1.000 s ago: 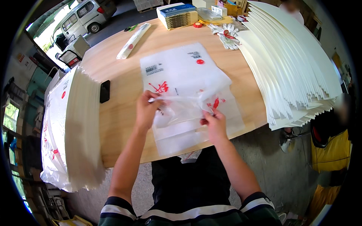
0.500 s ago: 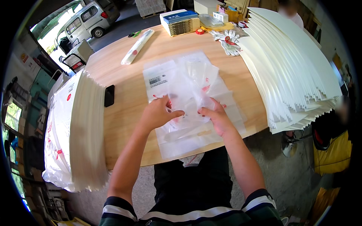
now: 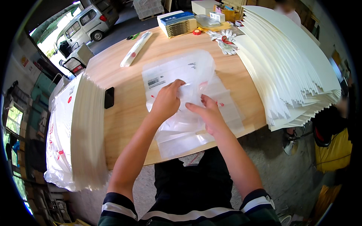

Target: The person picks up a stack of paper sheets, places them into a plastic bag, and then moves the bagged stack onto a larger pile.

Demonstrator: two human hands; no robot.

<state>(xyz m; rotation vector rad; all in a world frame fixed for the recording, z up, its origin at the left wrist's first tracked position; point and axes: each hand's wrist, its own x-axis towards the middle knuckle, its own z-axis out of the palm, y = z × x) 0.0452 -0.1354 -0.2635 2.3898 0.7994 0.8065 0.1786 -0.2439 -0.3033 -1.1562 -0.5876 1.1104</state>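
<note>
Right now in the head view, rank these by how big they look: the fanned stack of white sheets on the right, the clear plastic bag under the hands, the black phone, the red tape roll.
1. Fanned stack of white sheets
2. Clear plastic bag
3. Black phone
4. Red tape roll, though it lies farther from the camera, so it may look smaller than it is.

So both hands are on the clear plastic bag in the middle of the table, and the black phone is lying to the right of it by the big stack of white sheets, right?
Not quite. In the head view both hands, left hand and right hand, are on the clear plastic bag, but the black phone lies to its left, beside the pile of bagged white sheets. The big stack of white sheets is on the right.
</note>
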